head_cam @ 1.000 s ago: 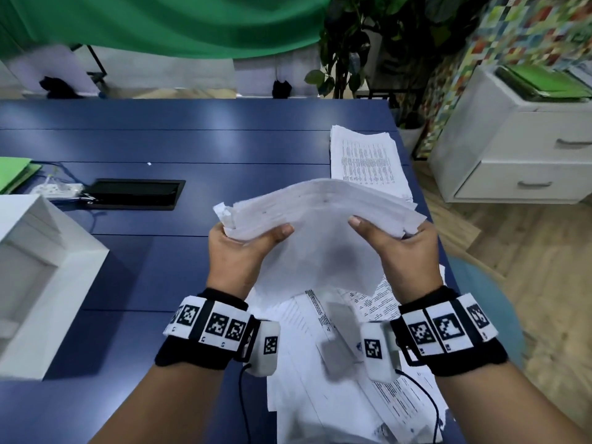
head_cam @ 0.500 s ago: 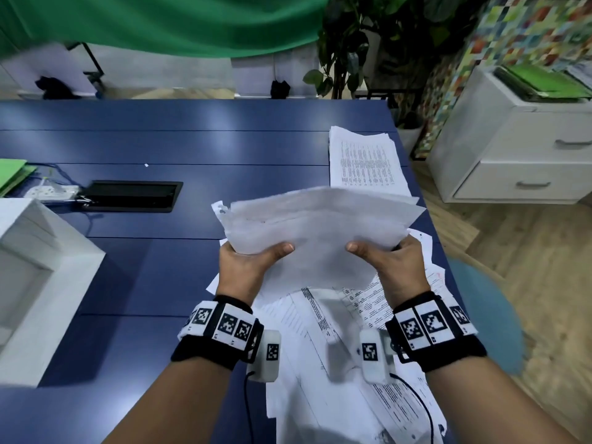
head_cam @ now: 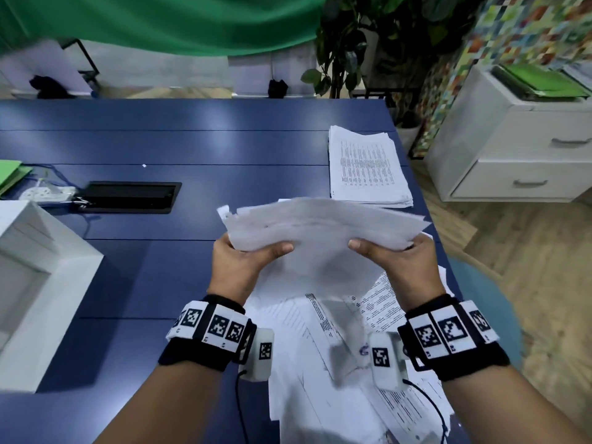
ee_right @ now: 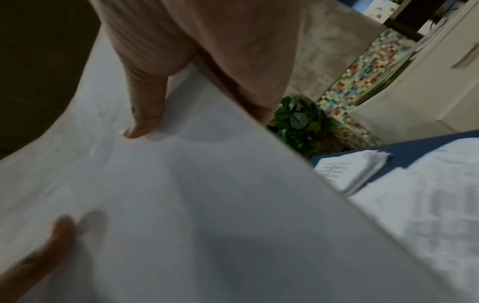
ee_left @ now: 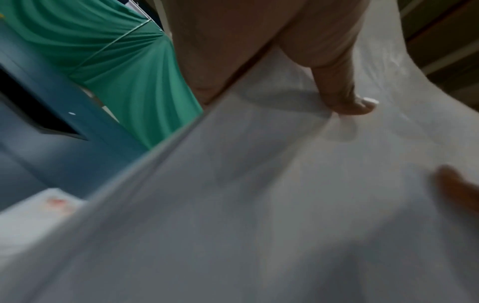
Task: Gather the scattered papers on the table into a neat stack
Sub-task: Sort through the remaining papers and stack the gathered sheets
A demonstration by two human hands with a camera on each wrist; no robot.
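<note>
I hold a bundle of white papers [head_cam: 320,229] in the air above the blue table [head_cam: 160,149], bowed upward in the middle. My left hand [head_cam: 243,261] grips its left end, thumb on the near side. My right hand [head_cam: 394,257] grips its right end the same way. The wrist views show the bundle [ee_left: 259,205] [ee_right: 181,205] from below, with each thumb pressed on the paper. More printed sheets [head_cam: 336,363] lie scattered on the table under my wrists. A neat stack of printed pages [head_cam: 365,168] lies further back near the table's right edge.
A white open box [head_cam: 41,283] stands at the left. A black cable hatch [head_cam: 128,197] and a power strip [head_cam: 45,192] sit at mid left. A white drawer cabinet [head_cam: 519,149] stands right of the table, plants behind it.
Both hands have lowered the bundle slightly toward the table and drawn it a little nearer. The grip on both ends is unchanged.
</note>
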